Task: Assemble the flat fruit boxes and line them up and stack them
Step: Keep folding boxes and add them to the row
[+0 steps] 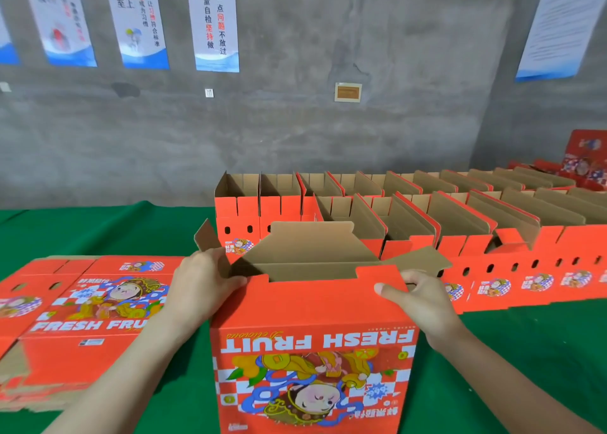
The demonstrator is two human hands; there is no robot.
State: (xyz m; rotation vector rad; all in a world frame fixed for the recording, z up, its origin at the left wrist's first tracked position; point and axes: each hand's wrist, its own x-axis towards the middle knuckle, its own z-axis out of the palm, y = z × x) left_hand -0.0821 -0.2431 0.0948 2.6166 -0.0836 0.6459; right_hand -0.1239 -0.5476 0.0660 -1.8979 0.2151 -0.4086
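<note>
**Fruit box (312, 351) being held at its open top**

Standing at 6 o'clock on the green table (98, 230), the fruit box is showing its print upside down, flaps open. The left hand (203, 279) is gripping its left top corner. Well apart from it, the right hand (417, 299) is pinching the right rim, thumb outside. Flat boxes (82, 308) are lying piled at 9 o'clock. Assembled boxes (427, 210) are standing in two rows from 12 toward 3 o'clock.

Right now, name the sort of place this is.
Probably a fruit-packing workshop: rows of assembled fruit boxes on a green table, a stack of flat boxes, slogan posters on a concrete wall.
</note>
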